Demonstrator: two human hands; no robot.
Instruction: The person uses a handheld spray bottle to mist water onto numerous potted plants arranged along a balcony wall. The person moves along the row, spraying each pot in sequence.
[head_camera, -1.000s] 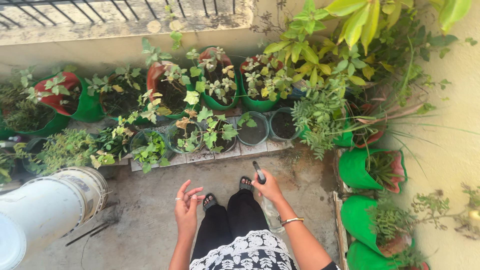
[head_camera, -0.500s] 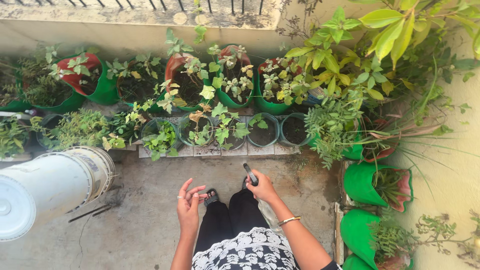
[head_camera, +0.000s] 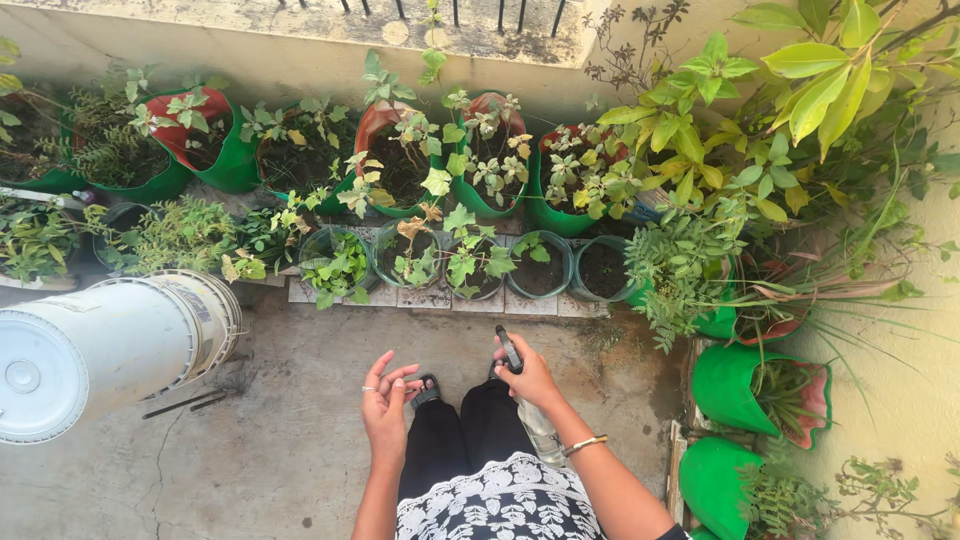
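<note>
The right hand (head_camera: 532, 378) is wrapped around the neck of a clear spray bottle (head_camera: 537, 425), its dark nozzle (head_camera: 511, 349) poking up past the thumb; the bottle's body hangs below the wrist, partly lost against the black trousers (head_camera: 460, 435), and its base is hard to make out. The left hand (head_camera: 387, 400) is empty, fingers loosely spread and slightly curled, held over the concrete floor (head_camera: 280, 420) just beside the left knee. Two sandalled toes (head_camera: 428, 388) show past the trouser hems, the right foot mostly hidden behind the right hand. Ahead, along the floor's far edge, small round pots (head_camera: 470, 265) stand on pale tiles, with green grow bags (head_camera: 480, 170) behind them against the wall. More green bags (head_camera: 745, 385) line the floor's right edge, the lowest one cut off by the frame. A white bucket (head_camera: 110, 350) looms at the left, its side cropped, and its footing cannot be seen.
</note>
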